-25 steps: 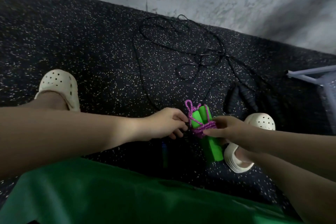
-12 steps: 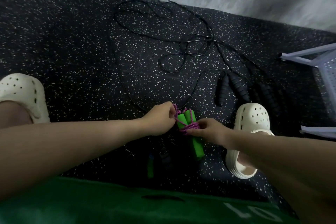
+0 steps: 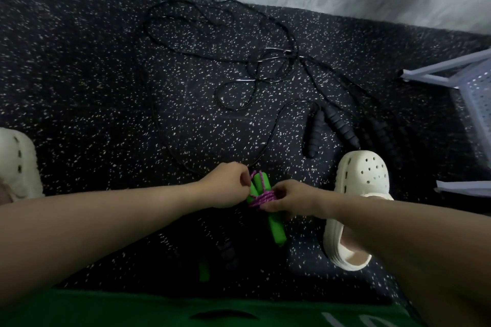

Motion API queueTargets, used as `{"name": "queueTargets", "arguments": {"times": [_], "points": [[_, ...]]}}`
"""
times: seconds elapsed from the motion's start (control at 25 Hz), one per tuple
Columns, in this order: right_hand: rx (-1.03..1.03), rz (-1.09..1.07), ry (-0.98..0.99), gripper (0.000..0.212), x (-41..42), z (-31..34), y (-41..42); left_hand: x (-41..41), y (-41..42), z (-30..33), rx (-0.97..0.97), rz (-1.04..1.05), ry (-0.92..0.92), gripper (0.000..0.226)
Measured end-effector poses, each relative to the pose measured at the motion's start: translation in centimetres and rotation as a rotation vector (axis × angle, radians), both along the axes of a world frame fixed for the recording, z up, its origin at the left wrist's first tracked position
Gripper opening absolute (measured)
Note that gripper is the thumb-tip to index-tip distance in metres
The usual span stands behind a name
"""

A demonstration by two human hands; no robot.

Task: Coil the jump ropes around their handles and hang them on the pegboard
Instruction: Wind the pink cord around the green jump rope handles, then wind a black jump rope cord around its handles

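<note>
Handles [image 3: 268, 210], green pair side by side, are held above the speckled floor [image 3: 93, 87], just left of the right shoe [image 3: 358, 194]; that shoe is my landmark. Purple rope [image 3: 261, 195] is wound around their upper part, with one strand running up over the top ends.

Right hand [image 3: 289, 200]: fingers curled round the handles at the wraps, pinning the coil. Left hand [image 3: 228, 184]: fingers curled tight, pinching the rope at the top end, pulling it left.

Handling, as a judgement: rope is soft braided cord, light, limp, and will spring loose if tension drops. The handles look like foam, stiff enough to wind on and a bit squashy, so grip is easy. Best hold is across the wraps with thumb on top, while the free end gets tucked under a turn.

Black rope [image 3: 239, 66] lies loose and tangled on the floor, above and left of the shoe. Its black handles [image 3: 326, 127] lie just above the shoe toe. That cord looks thin, slick and springy, so I'd grab the handles first, not the cord.

White frame [image 3: 457, 71] sits right of the shoe; can't tell if it's the pegboard. Nothing hung yet.
</note>
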State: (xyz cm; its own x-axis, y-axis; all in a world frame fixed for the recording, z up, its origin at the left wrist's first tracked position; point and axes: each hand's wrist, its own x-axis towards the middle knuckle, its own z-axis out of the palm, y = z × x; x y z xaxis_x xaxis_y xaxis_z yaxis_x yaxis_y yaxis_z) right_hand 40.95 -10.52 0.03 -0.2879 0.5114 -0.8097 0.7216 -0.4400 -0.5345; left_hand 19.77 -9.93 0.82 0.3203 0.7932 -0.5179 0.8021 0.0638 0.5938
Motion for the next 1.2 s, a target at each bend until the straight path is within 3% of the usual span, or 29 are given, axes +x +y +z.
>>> {"name": "queueTargets", "arguments": {"times": [0.12, 0.28, 0.4, 0.6, 0.68, 0.76, 0.84, 0.96, 1.12, 1.2], "points": [[0.048, 0.180, -0.109, 0.036, 0.8, 1.1, 2.5, 1.3, 1.0, 1.0, 0.016, 0.093, 0.069, 0.013], [0.513, 0.405, -0.331, 0.034, 5.9, 3.4, 9.5, 4.8, 3.5, 1.5, 0.033, 0.257, -0.025, 0.014], [0.717, 0.205, -0.497, 0.031, 11.3, 2.5, 13.9, 8.3, 6.6, -0.1, -0.030, 0.314, -0.140, 0.014], [0.651, 0.023, -0.691, 0.057, 16.5, -1.9, 16.7, 15.4, 11.1, -3.4, -0.023, 0.308, -0.177, 0.038], [0.606, -0.044, -0.645, 0.050, 17.2, -3.1, 17.0, 17.9, 12.5, -4.5, 0.005, 0.278, -0.073, 0.046], [0.599, 0.023, -0.666, 0.039, 17.0, -3.9, 16.8, 19.4, 13.6, -5.4, 0.039, 0.251, 0.074, 0.048], [0.606, 0.035, -0.675, 0.032, 16.4, -4.4, 16.5, 19.7, 14.2, -5.7, 0.027, 0.271, 0.081, 0.042], [0.563, -0.186, -0.484, 0.034, 15.5, -3.3, 16.1, 18.2, 14.0, -5.2, -0.039, 0.293, -0.112, 0.038], [0.312, -0.593, 0.152, 0.012, 11.2, 1.1, 14.7, 13.9, 11.4, -2.2, -0.242, 0.430, -0.455, 0.025], [0.198, -0.563, 0.380, 0.008, 8.1, 3.6, 13.8, 11.1, 10.0, 0.6, -0.253, 0.491, -0.515, 0.025]]}}
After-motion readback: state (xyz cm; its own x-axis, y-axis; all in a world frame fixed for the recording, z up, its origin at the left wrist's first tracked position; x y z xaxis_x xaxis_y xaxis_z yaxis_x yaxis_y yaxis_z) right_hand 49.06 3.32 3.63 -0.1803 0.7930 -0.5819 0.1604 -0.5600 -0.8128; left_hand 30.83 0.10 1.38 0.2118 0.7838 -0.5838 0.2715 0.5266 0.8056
